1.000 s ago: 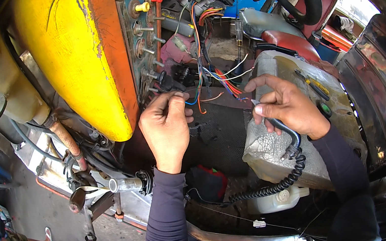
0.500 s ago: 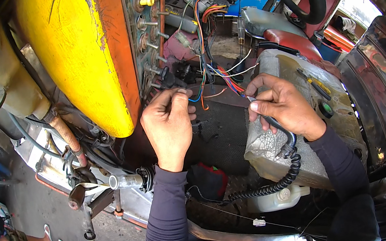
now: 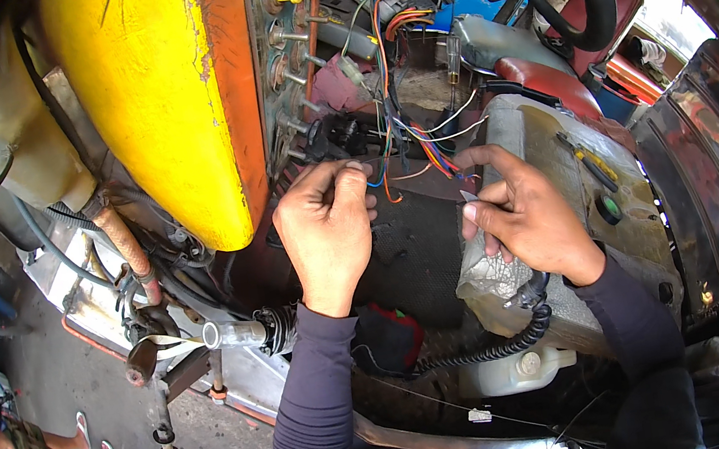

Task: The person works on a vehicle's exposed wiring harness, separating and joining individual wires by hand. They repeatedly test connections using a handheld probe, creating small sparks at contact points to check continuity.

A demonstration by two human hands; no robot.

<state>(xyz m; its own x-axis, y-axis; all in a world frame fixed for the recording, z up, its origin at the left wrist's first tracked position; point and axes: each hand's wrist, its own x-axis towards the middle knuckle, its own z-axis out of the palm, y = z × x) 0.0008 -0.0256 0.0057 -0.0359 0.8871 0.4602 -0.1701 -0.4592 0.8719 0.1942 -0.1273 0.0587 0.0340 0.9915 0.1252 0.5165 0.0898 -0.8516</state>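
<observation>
Blue wire (image 3: 375, 183): centre of view, runs into the left fingertips, well apart from tool.
Left hand (image 3: 327, 234): narrow pinch on blue wire, back of hand up; best kept firm and near the wire's end.
Right hand (image 3: 535, 226): narrow grip on tool, index finger extended; light control seems best.
Tool (image 3: 468, 195): pointed tip pokes past right thumb; body mostly hidden by the hand, so kind can't be told. Safer angled off the left fingers.
Coil cord (image 3: 530, 336): sags below right hand; wants slack so it doesn't tug.
Orange wire (image 3: 391, 187): bent end just beside blue; keep clear.
Loose wires (image 3: 438, 157): bunched near tip; avoid nicking.
</observation>
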